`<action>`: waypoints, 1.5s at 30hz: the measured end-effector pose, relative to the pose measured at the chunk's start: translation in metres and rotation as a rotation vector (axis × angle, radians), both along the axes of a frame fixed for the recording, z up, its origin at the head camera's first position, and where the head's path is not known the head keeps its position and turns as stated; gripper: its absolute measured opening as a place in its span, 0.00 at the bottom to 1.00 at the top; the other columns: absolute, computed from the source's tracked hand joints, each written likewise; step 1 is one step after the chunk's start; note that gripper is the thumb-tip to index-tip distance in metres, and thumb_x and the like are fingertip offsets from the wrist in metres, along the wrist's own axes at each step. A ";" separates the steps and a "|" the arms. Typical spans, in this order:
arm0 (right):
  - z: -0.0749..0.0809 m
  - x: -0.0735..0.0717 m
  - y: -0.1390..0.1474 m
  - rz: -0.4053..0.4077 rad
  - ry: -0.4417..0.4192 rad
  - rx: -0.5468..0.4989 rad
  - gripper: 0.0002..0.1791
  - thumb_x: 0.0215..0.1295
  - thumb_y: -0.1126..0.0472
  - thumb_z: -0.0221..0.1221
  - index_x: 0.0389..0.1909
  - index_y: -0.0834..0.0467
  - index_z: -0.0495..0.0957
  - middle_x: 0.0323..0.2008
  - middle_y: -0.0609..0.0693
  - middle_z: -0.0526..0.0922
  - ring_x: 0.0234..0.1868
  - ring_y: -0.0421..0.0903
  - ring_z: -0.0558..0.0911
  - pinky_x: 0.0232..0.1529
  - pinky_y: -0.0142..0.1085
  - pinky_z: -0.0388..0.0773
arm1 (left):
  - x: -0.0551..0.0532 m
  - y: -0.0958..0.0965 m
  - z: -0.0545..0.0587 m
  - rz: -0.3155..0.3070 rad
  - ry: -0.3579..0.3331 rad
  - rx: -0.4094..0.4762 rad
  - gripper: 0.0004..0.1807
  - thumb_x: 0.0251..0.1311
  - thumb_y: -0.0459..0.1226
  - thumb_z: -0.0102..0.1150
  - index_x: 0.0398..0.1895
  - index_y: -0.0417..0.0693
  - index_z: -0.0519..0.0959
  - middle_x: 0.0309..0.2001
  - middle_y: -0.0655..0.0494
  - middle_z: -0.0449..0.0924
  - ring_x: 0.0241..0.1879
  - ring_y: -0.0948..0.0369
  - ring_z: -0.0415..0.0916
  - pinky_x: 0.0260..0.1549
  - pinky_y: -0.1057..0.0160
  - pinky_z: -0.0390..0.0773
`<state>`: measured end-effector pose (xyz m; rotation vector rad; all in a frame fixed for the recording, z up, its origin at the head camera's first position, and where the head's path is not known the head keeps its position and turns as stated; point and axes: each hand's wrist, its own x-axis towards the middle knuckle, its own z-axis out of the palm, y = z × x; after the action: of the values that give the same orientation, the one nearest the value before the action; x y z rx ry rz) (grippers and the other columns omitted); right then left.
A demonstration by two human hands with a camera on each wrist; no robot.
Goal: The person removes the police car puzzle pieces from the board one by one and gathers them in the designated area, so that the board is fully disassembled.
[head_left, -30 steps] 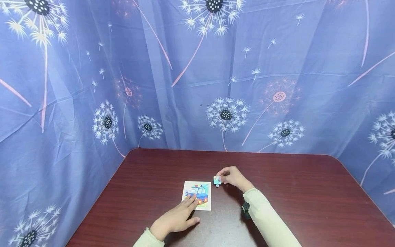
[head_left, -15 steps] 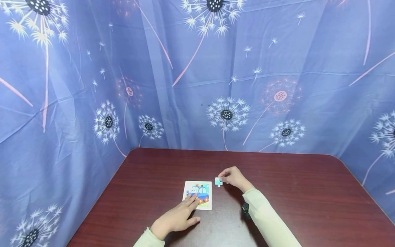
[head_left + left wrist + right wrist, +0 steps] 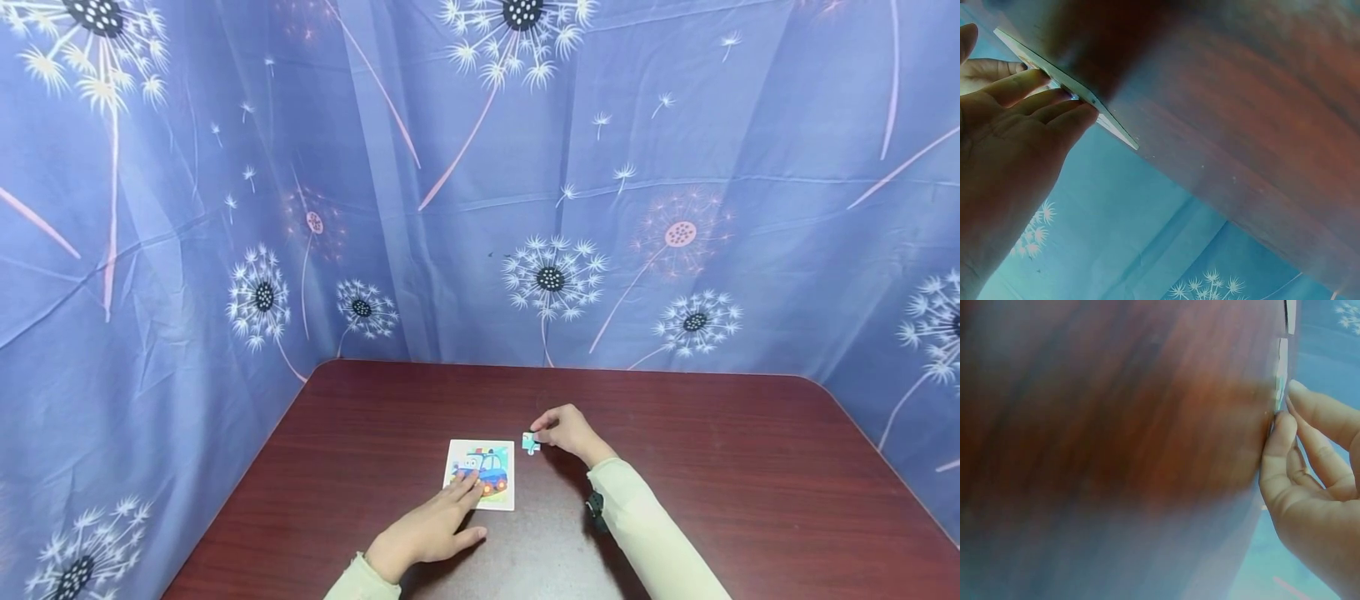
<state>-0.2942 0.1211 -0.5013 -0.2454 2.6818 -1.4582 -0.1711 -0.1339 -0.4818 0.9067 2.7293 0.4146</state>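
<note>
A square jigsaw puzzle [image 3: 495, 461] with a white border and a blue cartoon car lies on the table. My left hand [image 3: 431, 527] rests its straight fingers on the puzzle's lower left part and covers some of the picture. To the right of the puzzle, my right hand [image 3: 572, 435] pinches a small light-blue puzzle piece [image 3: 529, 443] between thumb and fingers, close to the tabletop. A narrow gap separates this piece from the board. Seen nearly edge-on, the puzzle [image 3: 1079, 87] sits under the left fingertips in the left wrist view.
The dark red wooden table [image 3: 720, 467] stretches out on both sides. Blue cloth [image 3: 450, 317] with dandelion prints hangs behind it and along its sides. A dark round object [image 3: 596, 508] is at the right sleeve's cuff.
The puzzle piece has turned very slightly in my right fingers and stays at about the same spot beside the puzzle. My left hand keeps its place.
</note>
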 end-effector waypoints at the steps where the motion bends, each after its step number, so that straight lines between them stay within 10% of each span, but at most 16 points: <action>1: 0.000 0.000 0.000 0.001 -0.003 -0.001 0.03 0.53 0.73 0.66 0.29 0.66 0.84 0.22 0.51 0.83 0.20 0.41 0.76 0.23 0.32 0.75 | 0.000 0.000 0.000 0.000 -0.001 -0.003 0.35 0.69 0.52 0.49 0.71 0.39 0.61 0.73 0.41 0.53 0.72 0.46 0.51 0.66 0.47 0.59; 14: 0.003 -0.005 -0.006 0.074 0.067 -0.038 0.07 0.58 0.68 0.65 0.37 0.65 0.84 0.32 0.53 0.85 0.28 0.41 0.79 0.30 0.33 0.78 | 0.002 0.000 0.004 -0.009 -0.002 0.015 0.34 0.69 0.50 0.49 0.71 0.38 0.61 0.73 0.40 0.54 0.71 0.44 0.51 0.67 0.47 0.59; 29: 0.012 0.004 -0.041 0.337 0.127 -0.097 0.10 0.61 0.64 0.63 0.42 0.65 0.84 0.36 0.50 0.86 0.26 0.40 0.79 0.26 0.32 0.77 | 0.000 0.000 0.001 -0.021 0.017 0.017 0.34 0.69 0.50 0.50 0.70 0.38 0.62 0.72 0.40 0.55 0.71 0.44 0.52 0.66 0.47 0.59; 45: 0.009 0.005 -0.071 0.409 -0.010 0.012 0.10 0.57 0.70 0.65 0.41 0.63 0.85 0.34 0.50 0.81 0.35 0.41 0.78 0.36 0.33 0.78 | -0.002 -0.001 -0.002 -0.023 0.020 -0.007 0.34 0.69 0.50 0.49 0.70 0.37 0.62 0.73 0.39 0.53 0.71 0.45 0.53 0.66 0.46 0.60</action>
<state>-0.2890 0.0498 -0.4926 -0.7317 2.4354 -1.3092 -0.1729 -0.1346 -0.4840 0.9441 2.7337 0.3942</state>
